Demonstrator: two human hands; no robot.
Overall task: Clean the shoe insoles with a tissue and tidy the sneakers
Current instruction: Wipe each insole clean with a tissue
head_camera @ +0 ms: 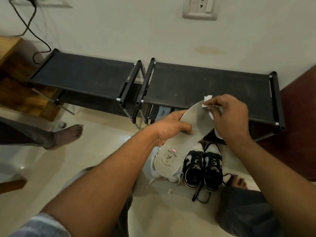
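The insole (198, 122) is held up in the air, over the sneakers and in front of the rack (205, 82). It is gripped near its middle by the left hand (171, 127), with the fingers curled round its edge. A tissue (208, 97) is pinched in the fingers of the right hand (229, 115) and pressed on the toe end of the insole. The heel end, with its printed mark, points down at the person.

So the wiping looks to be under way on 1 insole. Only the toe end is being rubbed now, and how clean the rest is cannot be told. No other insole is seen, so it cannot be told if this is the first one.

Under the insole, 2 white sneakers (176, 177) lie on the floor (102, 151), partly hidden. Just beside them, 2 black sneakers (212, 170) are set side by side, with a black lace trailing loose on the floor. It is judged that the tidying is not yet done: the insole must be put back, the laces tucked in, and the sneakers likely placed on the rack.
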